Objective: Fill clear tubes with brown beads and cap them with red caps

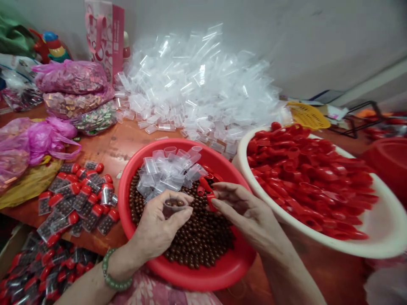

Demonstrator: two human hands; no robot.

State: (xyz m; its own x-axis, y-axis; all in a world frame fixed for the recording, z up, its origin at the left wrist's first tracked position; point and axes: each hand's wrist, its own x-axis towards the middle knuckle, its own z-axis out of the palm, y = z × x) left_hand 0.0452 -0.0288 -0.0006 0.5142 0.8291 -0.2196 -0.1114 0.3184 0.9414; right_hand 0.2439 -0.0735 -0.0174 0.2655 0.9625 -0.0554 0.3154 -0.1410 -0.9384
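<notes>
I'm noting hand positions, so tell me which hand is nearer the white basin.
Right. The right hand, holding a red cap, is just beside the white basin. The left hand is farther off, across the red basin, holding a clear container.

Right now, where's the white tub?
Head view, right side: the white tub sits just right of the red basin and the right hand, with the heap of clear tubes farther back on its left.

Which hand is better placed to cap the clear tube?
Probably the right hand: it already holds a red cap close to the tube, while the left hand holds that tube, with brown beads inside.
</notes>
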